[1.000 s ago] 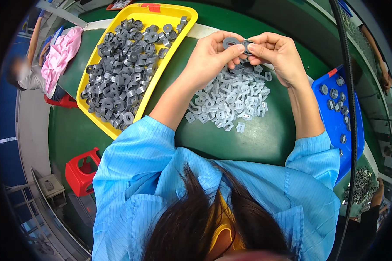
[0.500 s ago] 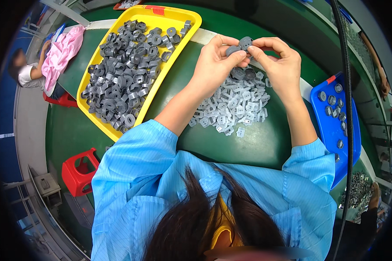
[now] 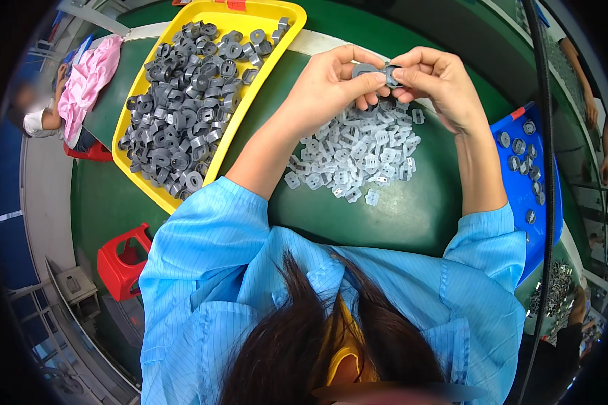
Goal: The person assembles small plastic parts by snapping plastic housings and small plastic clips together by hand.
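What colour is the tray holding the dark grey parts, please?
Yellow tray, clearest in the head view.

No packages, signs or screens anywhere here — only a small red rectangular label (image 3: 236, 5) stuck on the far rim of the yellow plastic tray (image 3: 285, 17), far left.
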### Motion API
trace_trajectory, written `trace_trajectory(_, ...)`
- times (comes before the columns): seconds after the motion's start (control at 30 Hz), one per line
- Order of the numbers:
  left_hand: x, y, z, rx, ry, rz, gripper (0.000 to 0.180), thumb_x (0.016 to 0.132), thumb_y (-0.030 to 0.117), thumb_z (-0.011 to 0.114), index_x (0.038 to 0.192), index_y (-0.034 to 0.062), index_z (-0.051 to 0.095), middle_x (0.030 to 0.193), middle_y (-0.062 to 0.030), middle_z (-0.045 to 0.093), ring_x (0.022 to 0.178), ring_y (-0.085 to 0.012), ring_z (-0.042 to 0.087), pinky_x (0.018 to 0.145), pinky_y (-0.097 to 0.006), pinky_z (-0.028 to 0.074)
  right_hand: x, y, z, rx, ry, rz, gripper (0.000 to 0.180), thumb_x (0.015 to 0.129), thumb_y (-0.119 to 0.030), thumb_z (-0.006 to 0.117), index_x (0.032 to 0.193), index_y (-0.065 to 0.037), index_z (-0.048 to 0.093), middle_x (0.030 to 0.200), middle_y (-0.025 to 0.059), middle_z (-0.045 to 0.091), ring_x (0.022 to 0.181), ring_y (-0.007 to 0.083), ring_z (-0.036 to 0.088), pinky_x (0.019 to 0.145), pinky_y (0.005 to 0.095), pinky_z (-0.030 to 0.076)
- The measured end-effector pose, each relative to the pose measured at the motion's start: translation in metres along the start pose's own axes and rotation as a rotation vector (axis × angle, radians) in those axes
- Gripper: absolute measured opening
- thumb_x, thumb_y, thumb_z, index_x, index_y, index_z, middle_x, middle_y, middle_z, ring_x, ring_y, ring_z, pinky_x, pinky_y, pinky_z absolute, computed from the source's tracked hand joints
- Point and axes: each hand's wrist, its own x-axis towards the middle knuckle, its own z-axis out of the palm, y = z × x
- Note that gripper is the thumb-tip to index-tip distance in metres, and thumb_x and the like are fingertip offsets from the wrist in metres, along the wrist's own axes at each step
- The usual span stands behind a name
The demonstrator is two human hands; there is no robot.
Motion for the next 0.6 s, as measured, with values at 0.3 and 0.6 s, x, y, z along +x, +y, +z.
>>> trace_trajectory(0.3, 0.003, -0.003, 0.007, -0.014, 0.027, -0.008, 0.032, 0.09, 0.017, 0.063, 0.111, -0.0042, 0.053, 0.083, -0.0103, 0.065, 0.068, -0.0115, 0.061, 0.063, -0.024, 0.05, -0.008, -0.009, 0.011, -0.177, 0.113, -0.081, 0.02, 0.077, -0.004, 0.069, 0.094, 0.004, 0.063, 0.081, 0.0095, 0.068, 0.071, 0.0111, 0.066, 0.064, 0.0234, 0.053)
trace_trajectory(0.6, 0.007, -0.012, 0.013, -0.4, 0.205, 0.063, 0.023, 0.088, 0.015, 0.066, 0.102, -0.0013, 0.059, 0.094, -0.0088, 0.065, 0.079, -0.0134, 0.064, 0.077, -0.026, 0.053, -0.01, 0.011, 0.032, -0.654, 0.469, -0.658, 0.019, 0.078, -0.002, 0.064, 0.097, -0.001, 0.061, 0.082, 0.0112, 0.065, 0.074, 0.0216, 0.067, 0.067, 0.0301, 0.053)
